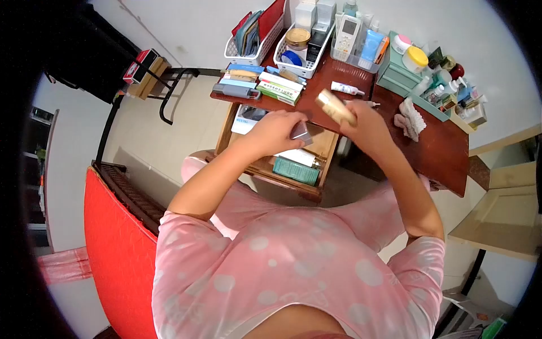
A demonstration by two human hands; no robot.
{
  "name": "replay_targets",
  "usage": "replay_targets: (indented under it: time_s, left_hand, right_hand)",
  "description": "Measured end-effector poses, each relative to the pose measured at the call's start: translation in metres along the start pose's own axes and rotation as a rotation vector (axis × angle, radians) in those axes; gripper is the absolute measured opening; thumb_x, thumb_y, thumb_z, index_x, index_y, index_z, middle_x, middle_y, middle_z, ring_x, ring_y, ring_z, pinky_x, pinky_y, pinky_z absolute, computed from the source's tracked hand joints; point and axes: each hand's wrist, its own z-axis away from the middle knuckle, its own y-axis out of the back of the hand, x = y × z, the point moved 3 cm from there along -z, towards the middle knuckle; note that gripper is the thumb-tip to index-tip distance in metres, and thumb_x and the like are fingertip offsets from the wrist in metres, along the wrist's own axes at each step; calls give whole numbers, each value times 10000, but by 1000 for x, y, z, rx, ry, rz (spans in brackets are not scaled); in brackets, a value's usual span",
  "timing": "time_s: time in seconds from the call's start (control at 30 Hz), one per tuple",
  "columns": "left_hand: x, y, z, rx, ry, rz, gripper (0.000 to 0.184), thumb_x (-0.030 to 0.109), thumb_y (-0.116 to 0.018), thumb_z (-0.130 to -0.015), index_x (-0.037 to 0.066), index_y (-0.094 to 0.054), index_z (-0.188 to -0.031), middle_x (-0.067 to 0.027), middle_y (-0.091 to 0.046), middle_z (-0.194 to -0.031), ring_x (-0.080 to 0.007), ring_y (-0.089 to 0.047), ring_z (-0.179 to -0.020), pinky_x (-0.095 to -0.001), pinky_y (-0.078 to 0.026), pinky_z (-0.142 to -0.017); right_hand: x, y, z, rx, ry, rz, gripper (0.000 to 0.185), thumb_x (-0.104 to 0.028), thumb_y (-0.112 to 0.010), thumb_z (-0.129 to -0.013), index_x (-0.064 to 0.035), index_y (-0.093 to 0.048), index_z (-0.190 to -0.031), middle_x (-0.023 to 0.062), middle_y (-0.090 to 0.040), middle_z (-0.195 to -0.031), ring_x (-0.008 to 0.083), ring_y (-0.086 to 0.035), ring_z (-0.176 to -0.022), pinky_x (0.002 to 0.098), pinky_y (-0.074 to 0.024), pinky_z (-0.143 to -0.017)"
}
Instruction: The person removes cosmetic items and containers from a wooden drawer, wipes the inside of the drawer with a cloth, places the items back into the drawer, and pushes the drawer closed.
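My left hand [278, 133] is closed around a small greyish box [302, 134] above the open wooden drawer [325, 141]. My right hand [366, 129] grips a gold cosmetic bottle [333, 105], tilted, over the front edge of the reddish-brown desk [420, 164]. Inside the drawer lie a teal box [295, 170], a white tube [302, 156] and, at its back left, a white box [244, 120] partly hidden by my left arm. A small white tube [347, 88] rests on the desk just beyond the bottle.
White baskets [309, 70] and a clear bin [361, 59] line the desk's back. A green-and-white carton [279, 92] lies among several pens and boxes at left. Crumpled white tissue [411, 118] sits right, before a green organizer [389, 76] crowded with bottles. A red-covered surface [116, 243] stands at lower left.
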Motion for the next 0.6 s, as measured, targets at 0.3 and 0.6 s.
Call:
replay_targets:
  time_s: [0.3,0.6]
  left_hand:
    - [-71,-47,64,-18,370,95,556,161,-790,-764,67,-568,-1266,-200,-645,-1112,-356,-606,-1033,-427,-489,-908]
    - [-96,-71,85,-9,125,-41,536,2,-736,-669,87,-613,-1184,-143,-643,-1128,-367,-568,-1104,-424,-474,-953]
  right_hand:
    - [8,-94,58,-131,84,73,288,-225,-687,-788,-31,-622,-991,169,-644,-939,357,-649,-864,462,-508,-752]
    - [-8,-136,26,6,343,409,249,-206,-689,-775,-56,-632,-966,91,-637,-924,256,-571,-919,387,-421,-808]
